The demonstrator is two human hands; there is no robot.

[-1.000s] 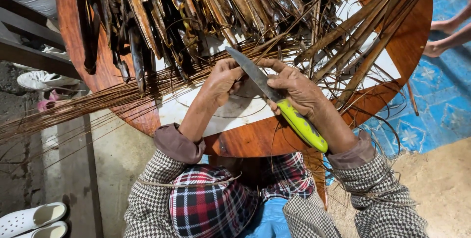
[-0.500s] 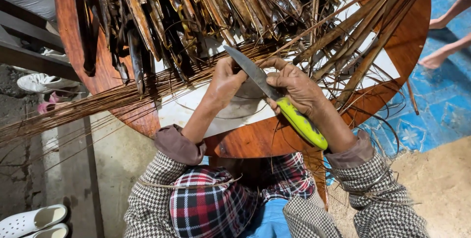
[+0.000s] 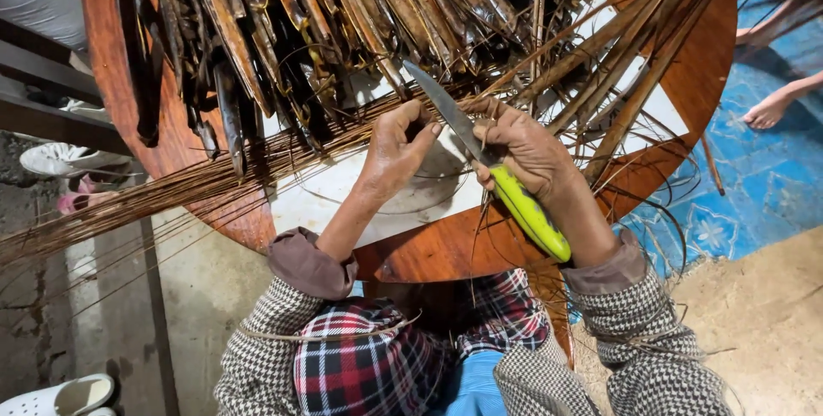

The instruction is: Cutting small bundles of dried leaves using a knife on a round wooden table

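Note:
My right hand (image 3: 525, 152) grips a knife (image 3: 480, 159) by its yellow-green handle, the steel blade pointing up and to the left. My left hand (image 3: 396, 146) is closed on a thin brown leaf rib right beside the blade. Both hands work over a round reddish wooden table (image 3: 686, 65) with a white patch (image 3: 339, 189) in its middle. A long bundle of thin brown ribs (image 3: 171, 193) lies across the table and sticks out far to the left. A heap of dry brown palm leaves (image 3: 343, 13) covers the far half of the table.
Several thicker leaf stalks (image 3: 634, 65) fan out at the right. Another person's bare feet (image 3: 767, 112) rest on a blue patterned mat (image 3: 771, 185) at the right. Shoes (image 3: 60, 159) and white sandals (image 3: 60, 395) lie on the concrete floor at the left.
The knife and both hands stay over the same spot on the table; my left hand has shifted slightly along the thin rib next to the blade.

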